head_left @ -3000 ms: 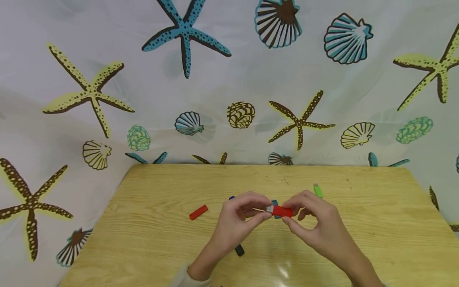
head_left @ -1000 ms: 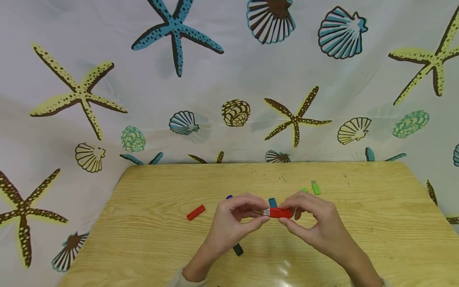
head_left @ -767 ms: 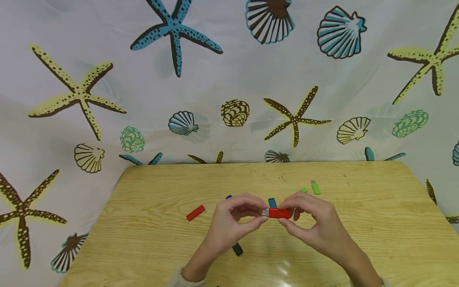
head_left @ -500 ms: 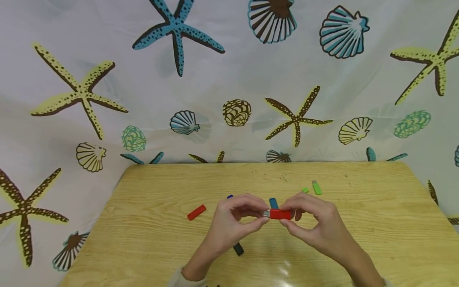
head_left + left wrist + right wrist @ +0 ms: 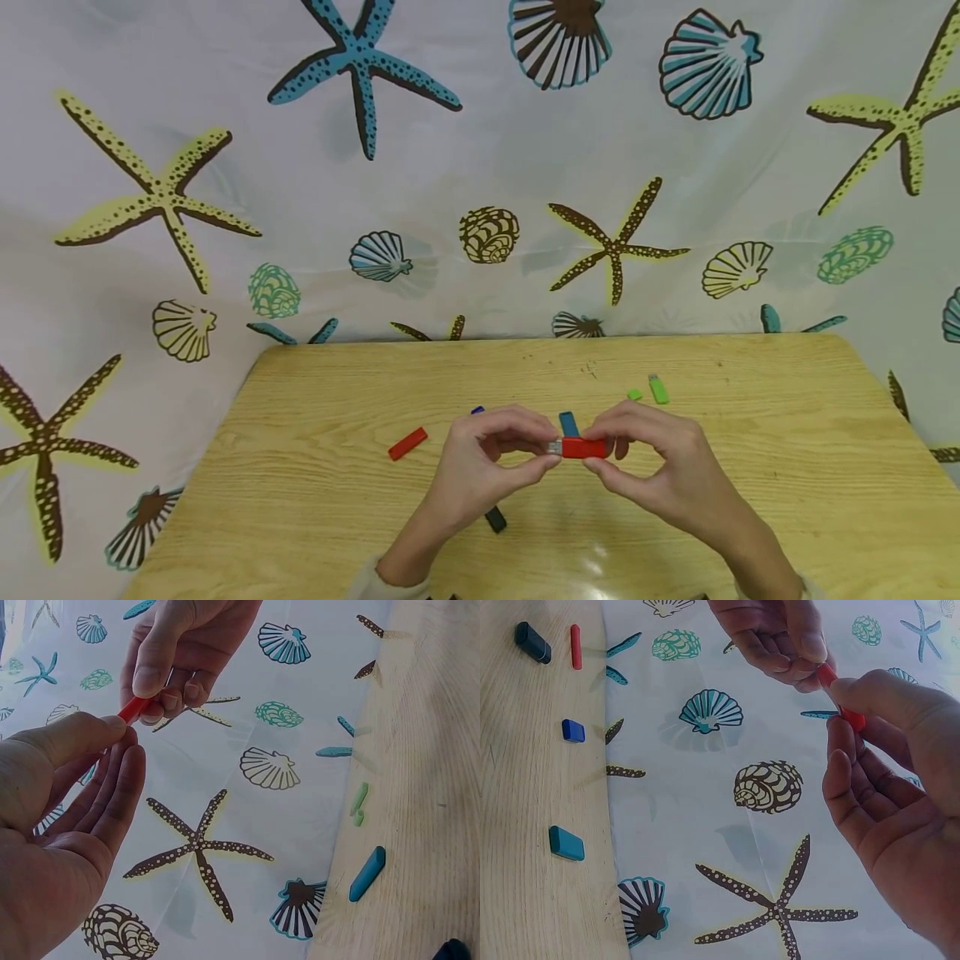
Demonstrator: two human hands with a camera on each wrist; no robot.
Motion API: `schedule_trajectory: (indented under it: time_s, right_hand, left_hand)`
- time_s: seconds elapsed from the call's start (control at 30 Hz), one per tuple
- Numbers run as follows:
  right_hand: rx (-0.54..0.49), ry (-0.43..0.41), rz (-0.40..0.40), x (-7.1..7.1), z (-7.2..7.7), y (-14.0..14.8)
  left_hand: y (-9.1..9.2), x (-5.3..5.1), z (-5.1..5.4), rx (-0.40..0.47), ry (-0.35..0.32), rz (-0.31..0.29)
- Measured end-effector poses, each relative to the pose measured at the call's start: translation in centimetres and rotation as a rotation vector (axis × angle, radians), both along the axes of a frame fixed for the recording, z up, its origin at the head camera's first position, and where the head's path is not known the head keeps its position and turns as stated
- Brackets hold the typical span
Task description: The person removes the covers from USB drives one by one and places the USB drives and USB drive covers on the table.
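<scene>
Red USB stick (image 5: 584, 449) is held over table (image 5: 300, 500), pinched at plug (image 5: 555, 447) end by L hand (image 5: 486, 458) & at body by R hand (image 5: 669, 460). Plug's bared, so uncapping looks done; green stick (image 5: 659, 391) is likewise uncapped. Red bar (image 5: 407, 444), poss. cap, isn't fitted.

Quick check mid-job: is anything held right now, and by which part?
Yes, a red USB stick: the left hand pinches it at the metal plug end, the right hand at the opposite, red end.

No legible text or numbers
</scene>
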State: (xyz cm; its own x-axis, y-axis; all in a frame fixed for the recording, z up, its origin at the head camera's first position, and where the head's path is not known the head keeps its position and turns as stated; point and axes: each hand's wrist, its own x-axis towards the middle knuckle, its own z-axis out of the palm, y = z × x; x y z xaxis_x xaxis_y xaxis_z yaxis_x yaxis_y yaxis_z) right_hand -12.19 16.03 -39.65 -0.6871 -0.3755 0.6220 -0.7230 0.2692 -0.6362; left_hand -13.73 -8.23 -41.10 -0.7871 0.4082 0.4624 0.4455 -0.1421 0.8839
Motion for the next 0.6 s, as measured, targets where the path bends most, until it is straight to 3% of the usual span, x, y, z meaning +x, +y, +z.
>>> schedule_trajectory:
  time_s: [0.27,0.6]
  right_hand:
    - [0.002,0.028,0.025,-0.07,0.27,0.14]
    - [0.015,0.014,0.034,0.1,0.21,0.21]
  left_hand:
    - [-0.11,-0.12,0.04,0.003,0.026,-0.022]
    - [-0.2,0.19,0.52,-0.026,-0.029,-0.012]
